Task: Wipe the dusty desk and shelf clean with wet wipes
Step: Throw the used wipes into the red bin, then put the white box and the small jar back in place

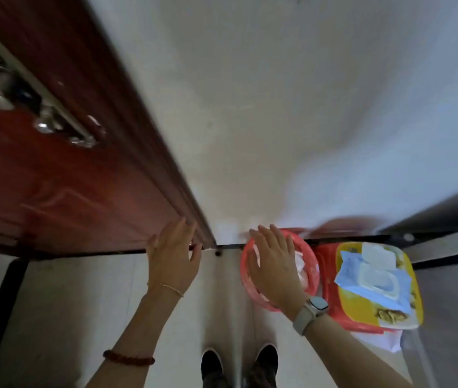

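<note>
Both hands, left [173, 256] and right [274, 264], hang empty, each grip apart (view blurred), the right seemingly above a red bin [313, 271].

A white wall [250, 93] fills the view from centre to 12 o'clock, greyer toward 2 o'clock. A dark red door [62, 177] with a metal handle [40, 107] runs from 10 o'clock down to centre. Pale floor tiles [82, 303] with dark joints spread from 8 to 6 o'clock. A dark skirting [348, 238] lines the wall's foot at 3 o'clock. The picture is blurred.
</note>
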Demonstrator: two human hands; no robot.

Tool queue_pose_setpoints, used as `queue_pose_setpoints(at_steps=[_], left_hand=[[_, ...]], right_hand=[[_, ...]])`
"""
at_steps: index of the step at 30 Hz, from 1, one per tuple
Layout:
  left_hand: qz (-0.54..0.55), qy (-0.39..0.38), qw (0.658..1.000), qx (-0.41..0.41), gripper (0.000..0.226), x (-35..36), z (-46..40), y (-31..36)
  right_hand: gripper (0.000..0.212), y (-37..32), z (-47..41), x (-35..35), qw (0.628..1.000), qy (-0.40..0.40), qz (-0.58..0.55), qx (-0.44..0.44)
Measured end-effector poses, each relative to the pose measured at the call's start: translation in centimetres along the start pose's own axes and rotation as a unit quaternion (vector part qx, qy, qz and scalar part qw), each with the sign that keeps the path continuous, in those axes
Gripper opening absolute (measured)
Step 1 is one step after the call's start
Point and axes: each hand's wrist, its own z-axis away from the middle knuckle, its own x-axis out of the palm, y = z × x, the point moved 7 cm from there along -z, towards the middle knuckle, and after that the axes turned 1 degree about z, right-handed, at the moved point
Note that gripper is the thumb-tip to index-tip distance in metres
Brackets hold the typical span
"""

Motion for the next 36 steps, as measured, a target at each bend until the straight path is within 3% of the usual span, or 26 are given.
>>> queue_pose_setpoints(at_steps=[3, 7, 12, 15, 20, 26, 32, 36], left_hand=[[-0.05, 0.089, 0.994, -0.039, 0.043, -10.5, 3.8, -4.6], [-0.068, 0.162, 0.97, -0.17, 0.047, -22.7, 12.8, -12.9], [-0.081, 0.224, 0.925, -0.296, 0.041, -33.6, 28.5, -22.1], [-0.121, 0.262, 0.885, -0.366, 0.049, -38.8, 41.6, -28.3], [-0.127, 0.286, 0.808, -0.498, 0.044, -42.4, 60.5, -35.1], [-0.124, 0.301, 0.745, -0.582, 0.046, -44.3, 73.1, -39.5], [-0.084, 0.306, 0.732, -0.604, 0.047, -43.9, 75.7, -45.5], [-0.071, 0.271, 0.754, -0.594, 0.052, -42.9, 73.7, -51.1]], right_hand=[[0.039, -9.5, -0.9, -4.2, 0.993, 0.015, -0.023, -0.112], [0.039, -23.6, 0.7, -7.1, 0.972, 0.006, -0.043, -0.232], [0.042, -41.1, 8.4, -6.7, 0.924, -0.024, -0.045, -0.379], [0.047, -52.2, 16.3, -4.3, 0.887, -0.057, -0.077, -0.452], [0.037, -66.3, 28.9, 0.5, 0.824, -0.119, -0.102, -0.545], [0.036, -77.0, 39.4, 4.4, 0.75, -0.2, -0.077, -0.626], [0.036, -84.5, 43.3, 10.3, 0.715, -0.251, -0.077, -0.648], [0.036, -89.1, 43.4, 15.6, 0.729, -0.286, -0.087, -0.616]])
